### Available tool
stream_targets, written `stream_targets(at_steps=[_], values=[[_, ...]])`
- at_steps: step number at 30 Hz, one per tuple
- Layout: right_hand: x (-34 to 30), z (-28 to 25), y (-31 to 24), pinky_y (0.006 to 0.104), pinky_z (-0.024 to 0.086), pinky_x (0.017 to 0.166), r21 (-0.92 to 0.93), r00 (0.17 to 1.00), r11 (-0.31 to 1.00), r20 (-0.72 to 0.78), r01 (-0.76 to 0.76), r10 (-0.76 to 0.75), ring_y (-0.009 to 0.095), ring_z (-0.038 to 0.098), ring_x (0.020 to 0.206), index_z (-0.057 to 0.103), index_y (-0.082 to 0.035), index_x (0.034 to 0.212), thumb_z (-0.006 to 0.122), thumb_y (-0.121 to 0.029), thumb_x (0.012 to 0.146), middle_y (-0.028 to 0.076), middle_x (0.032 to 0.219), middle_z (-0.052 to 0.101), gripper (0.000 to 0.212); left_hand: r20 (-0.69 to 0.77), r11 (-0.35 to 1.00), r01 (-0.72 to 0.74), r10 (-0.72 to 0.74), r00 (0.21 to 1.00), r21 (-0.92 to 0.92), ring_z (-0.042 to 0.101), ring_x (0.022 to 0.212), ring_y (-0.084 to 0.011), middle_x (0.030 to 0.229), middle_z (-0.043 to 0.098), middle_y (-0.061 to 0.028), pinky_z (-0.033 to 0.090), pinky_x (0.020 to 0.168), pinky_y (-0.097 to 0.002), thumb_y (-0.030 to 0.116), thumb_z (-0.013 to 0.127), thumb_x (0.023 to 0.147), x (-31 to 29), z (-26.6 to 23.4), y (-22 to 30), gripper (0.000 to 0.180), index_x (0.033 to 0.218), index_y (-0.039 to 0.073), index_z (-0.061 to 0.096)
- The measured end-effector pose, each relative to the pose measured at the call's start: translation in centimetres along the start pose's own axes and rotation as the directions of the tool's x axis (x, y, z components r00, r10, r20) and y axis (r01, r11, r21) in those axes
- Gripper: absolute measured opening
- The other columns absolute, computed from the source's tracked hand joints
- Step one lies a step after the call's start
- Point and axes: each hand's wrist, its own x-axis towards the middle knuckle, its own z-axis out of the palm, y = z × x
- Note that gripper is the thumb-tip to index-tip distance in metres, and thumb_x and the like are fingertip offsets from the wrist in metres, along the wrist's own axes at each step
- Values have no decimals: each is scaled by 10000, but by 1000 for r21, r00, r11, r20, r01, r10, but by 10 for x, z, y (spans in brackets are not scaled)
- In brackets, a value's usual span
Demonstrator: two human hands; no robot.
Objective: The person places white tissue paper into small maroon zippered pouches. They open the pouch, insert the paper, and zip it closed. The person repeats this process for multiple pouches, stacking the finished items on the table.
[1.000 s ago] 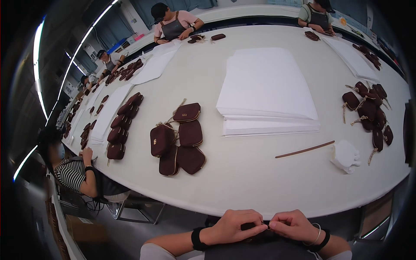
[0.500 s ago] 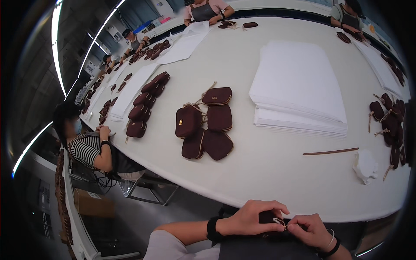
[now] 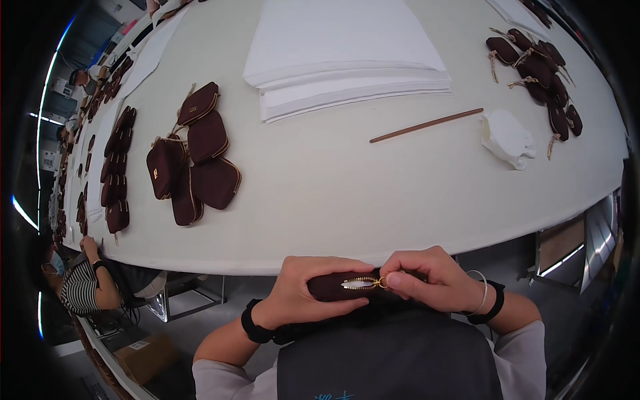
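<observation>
A small dark maroon zippered pouch [image 3: 327,287] is in my left hand [image 3: 300,285], thumb along one side and fingers along the other. Its gold-toothed zipper faces up and is partly parted, with something white showing in the gap. At the right end of that gap, my right hand [image 3: 427,277] pinches the gold zipper pull [image 3: 381,282] between thumb and fingers. Both hands are over my lap, just off the table's near edge.
Several maroon pouches [image 3: 217,183] lie in a cluster on the white table [image 3: 320,213], left of centre. Stacked white sheets [image 3: 347,50] lie further back. A thin brown stick [image 3: 427,125], crumpled white cloth [image 3: 508,139] and more pouches [image 3: 537,70] are to the right. A seated person [image 3: 80,287] is at left.
My view has swung right and down, so the table's things appear further left and higher. The pouch now shows its zipper from above, with the parted teeth visible.
</observation>
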Motion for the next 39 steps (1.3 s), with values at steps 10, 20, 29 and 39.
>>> stream_targets(at_steps=[10, 20, 29, 39], values=[[7, 0, -7, 235, 353, 549, -40, 998, 999, -66, 20, -23, 42, 431, 605, 660, -18, 1010, 595, -200, 1033, -20, 697, 580, 194, -70, 967, -90, 110, 992, 240, 759, 864, -208, 976, 765, -78, 602, 753, -287, 110, 877, 714, 5, -9, 18, 467, 1150, 80, 712], [8, -1, -7, 236, 344, 526, -181, 997, 983, -69, 33, -46, 47, 406, 582, 666, -16, 957, 645, -203, 1003, -12, 663, 566, 194, 51, 890, -117, 106, 993, 441, 736, 789, -237, 962, 742, -67, 579, 659, -300, 125, 863, 723, 1, -10, 22, 454, 1130, 80, 666], [32, 21, -53, 309, 453, 519, -372, 925, 877, -105, 305, -366, 236, 562, 529, 645, -48, 941, 640, -174, 977, 101, 686, 631, 132, -55, 776, -102, 174, 983, 623, 720, 780, -259, 942, 734, -75, 566, 632, -328, 152, 829, 741, 16, -13, 44, 416, 1115, 82, 663], [52, -14, -1, 278, 475, 976, 107, 904, 959, -375, 261, -204, 119, 583, 1133, 578, -4, 1326, 547, -235, 1057, 72, 1178, 644, 356, -214, 873, 222, -339, 916, -435, 712, 968, -175, 1064, 735, -96, 560, 868, -292, 193, 836, 835, 22, -29, 6, 475, 1223, -1, 642]])
